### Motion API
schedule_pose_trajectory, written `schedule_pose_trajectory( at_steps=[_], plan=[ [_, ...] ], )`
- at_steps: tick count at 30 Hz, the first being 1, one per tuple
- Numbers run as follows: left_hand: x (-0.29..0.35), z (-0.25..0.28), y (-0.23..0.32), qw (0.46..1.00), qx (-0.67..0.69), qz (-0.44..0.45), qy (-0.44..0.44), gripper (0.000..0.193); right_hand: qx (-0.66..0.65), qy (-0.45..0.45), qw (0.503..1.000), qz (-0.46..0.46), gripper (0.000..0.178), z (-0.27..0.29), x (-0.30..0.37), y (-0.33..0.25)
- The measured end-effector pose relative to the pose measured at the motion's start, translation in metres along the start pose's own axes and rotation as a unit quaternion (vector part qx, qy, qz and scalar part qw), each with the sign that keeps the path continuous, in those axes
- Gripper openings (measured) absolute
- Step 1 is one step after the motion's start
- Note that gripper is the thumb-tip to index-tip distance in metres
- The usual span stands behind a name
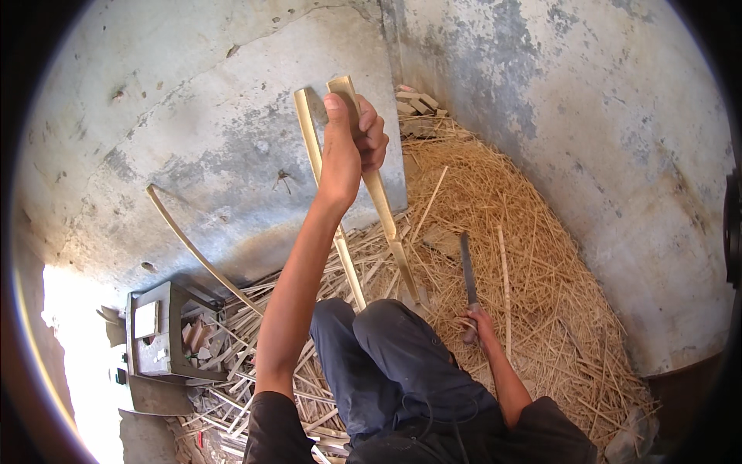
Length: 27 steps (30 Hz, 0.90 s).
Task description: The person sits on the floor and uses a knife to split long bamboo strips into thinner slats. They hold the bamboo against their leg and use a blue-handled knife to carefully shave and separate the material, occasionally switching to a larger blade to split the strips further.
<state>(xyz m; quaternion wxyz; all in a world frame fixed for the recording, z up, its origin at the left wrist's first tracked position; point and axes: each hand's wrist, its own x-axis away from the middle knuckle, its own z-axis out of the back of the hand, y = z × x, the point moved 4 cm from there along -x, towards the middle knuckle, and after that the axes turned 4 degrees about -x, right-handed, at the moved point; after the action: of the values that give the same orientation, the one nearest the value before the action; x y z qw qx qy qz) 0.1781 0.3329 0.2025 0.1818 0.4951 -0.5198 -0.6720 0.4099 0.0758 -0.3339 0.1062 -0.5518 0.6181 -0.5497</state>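
My left hand is raised in front of the wall, its fingers wrapped round the upper part of a split bamboo strip. That strip slants down to the floor beyond my knees, with a node partway along it. A second bamboo strip stands close beside it on the left and passes behind my wrist and forearm; whether it is held too is hidden. Low on the right, my right hand is closed on the handle of a machete. Its long dark blade points away from me, apart from the bamboo.
Bamboo shavings are heaped along the right wall, with thin slats scattered to the left. A curved strip leans on the left wall. A grey box-like stand sits at the left, and several bricks lie in the far corner.
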Motion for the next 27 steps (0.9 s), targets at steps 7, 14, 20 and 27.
schedule_pose_trajectory(
  at_steps=[7,14,20,27],
  plan=[
    [-0.001,-0.012,0.001,1.0,0.026,-0.006,-0.012,0.069,0.518,0.006,0.808,-0.28,0.045,0.071,-0.052,-0.003],
    [0.005,-0.008,0.001,1.0,0.013,-0.006,-0.005,0.068,0.791,0.057,0.575,-0.201,0.065,0.054,-0.042,-0.043],
    [0.005,-0.016,0.002,1.0,0.001,0.0,-0.007,0.069,0.769,0.055,0.627,-0.112,0.055,0.026,-0.052,-0.043],
    [0.005,-0.027,0.007,1.0,0.005,0.001,-0.019,0.071,0.065,-0.128,0.972,-0.186,0.039,0.043,-0.087,-0.033]
  ],
)
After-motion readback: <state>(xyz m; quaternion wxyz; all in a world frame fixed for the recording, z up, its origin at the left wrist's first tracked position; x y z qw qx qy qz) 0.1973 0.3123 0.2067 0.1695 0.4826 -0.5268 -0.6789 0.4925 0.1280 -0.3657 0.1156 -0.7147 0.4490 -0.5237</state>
